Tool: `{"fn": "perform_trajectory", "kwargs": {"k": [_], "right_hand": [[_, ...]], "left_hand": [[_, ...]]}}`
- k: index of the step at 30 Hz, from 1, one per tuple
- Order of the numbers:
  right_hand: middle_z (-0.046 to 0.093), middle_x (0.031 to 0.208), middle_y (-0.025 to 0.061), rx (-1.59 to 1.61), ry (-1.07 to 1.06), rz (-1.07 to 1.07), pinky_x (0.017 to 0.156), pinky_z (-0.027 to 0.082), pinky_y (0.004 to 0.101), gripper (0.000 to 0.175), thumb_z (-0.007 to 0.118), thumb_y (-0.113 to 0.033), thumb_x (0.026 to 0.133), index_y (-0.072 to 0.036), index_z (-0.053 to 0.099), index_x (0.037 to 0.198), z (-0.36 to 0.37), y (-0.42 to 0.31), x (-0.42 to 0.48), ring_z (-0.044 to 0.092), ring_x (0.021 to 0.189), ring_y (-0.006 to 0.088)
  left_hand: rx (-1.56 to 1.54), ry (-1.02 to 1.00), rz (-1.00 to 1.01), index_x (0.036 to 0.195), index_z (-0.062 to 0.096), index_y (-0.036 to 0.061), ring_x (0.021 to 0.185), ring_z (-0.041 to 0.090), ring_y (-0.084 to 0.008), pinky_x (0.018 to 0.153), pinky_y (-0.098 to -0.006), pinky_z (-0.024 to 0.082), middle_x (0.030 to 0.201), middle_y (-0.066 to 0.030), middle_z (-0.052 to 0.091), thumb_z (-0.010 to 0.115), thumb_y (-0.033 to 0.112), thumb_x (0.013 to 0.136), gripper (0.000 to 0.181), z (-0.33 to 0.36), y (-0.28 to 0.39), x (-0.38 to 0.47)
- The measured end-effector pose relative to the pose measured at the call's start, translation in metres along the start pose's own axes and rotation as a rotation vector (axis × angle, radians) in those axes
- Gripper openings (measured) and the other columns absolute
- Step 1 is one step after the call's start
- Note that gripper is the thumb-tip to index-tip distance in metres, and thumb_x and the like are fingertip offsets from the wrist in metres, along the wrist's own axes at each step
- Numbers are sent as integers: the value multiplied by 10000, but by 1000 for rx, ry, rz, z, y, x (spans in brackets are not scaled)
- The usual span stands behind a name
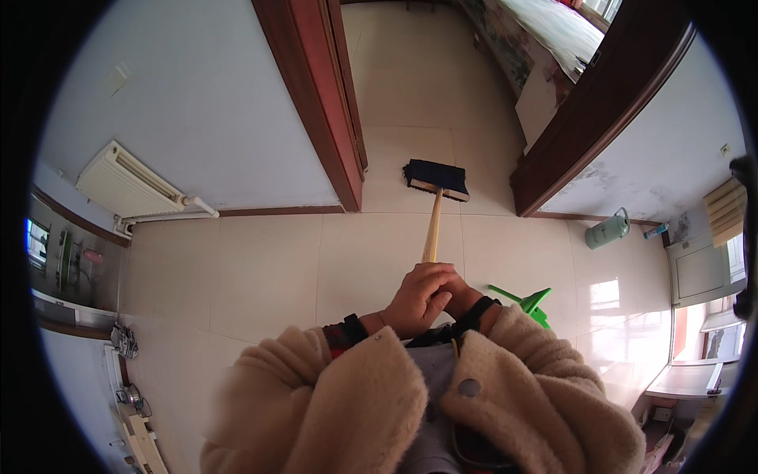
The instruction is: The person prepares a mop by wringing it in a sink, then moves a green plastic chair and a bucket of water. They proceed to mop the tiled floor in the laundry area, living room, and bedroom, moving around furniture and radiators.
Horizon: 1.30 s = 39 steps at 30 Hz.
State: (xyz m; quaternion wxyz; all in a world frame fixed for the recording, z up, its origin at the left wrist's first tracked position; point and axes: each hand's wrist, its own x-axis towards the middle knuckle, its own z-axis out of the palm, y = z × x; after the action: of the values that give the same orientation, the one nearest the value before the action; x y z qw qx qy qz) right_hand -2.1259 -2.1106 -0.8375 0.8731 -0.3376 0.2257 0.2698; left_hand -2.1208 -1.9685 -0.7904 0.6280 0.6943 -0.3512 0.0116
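My left hand (419, 299) and my right hand (461, 294) are clasped together, one over the other, at the top of a pale wooden handle (434, 231) in front of my chest. Which fingers wrap the handle is partly hidden where they overlap. The handle runs away from me to a wide head covered in dark cloth (438, 173), with a wooden edge and dark bristles showing on the near side. This head rests on the tiled floor in the doorway. A bright green plastic tool (535, 304), perhaps a dustpan, lies near my right forearm, partly hidden by the sleeve.
Dark red door frames (320, 112) (598, 112) flank the doorway, with a bed (548, 29) beyond. A green thermos flask (607, 230) and a small blue-and-white container (656, 231) stand by the right wall. A white radiator (130, 181) hangs on the left wall.
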Motion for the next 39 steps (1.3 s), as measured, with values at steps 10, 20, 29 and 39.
{"fn": "perform_trajectory", "kwargs": {"k": [10,20,29,39], "right_hand": [[553,870,27,-556,-87,-193,681,493,315,129,479,-193,915,-70,516,917,-67,-21,47,562,795,160],[572,855,35,-573,-67,-306,678,495,332,159,486,-207,913,-58,541,924,-23,-79,72,579,798,176],[576,853,45,-280,-25,-235,680,497,336,167,491,-205,910,-48,545,925,-7,-127,73,582,793,184],[581,850,56,-176,42,-253,682,500,341,175,497,-203,906,-36,548,927,-20,-156,96,586,787,193]], "left_hand": [[-11,-121,80,1094,538,-3,1091,489,-334,947,-424,384,1164,-166,516,552,158,867,279,9,-33,43],[116,-201,34,1108,527,15,1129,461,-335,965,-426,362,1220,-153,480,568,184,864,300,-15,-63,98],[209,-308,-6,1100,530,37,1170,417,-330,979,-427,322,1253,-139,458,568,237,854,320,-6,-84,147],[229,-431,-32,1184,514,59,1235,342,-323,1020,-437,262,1278,-133,438,550,294,861,402,-3,-109,178]]}}
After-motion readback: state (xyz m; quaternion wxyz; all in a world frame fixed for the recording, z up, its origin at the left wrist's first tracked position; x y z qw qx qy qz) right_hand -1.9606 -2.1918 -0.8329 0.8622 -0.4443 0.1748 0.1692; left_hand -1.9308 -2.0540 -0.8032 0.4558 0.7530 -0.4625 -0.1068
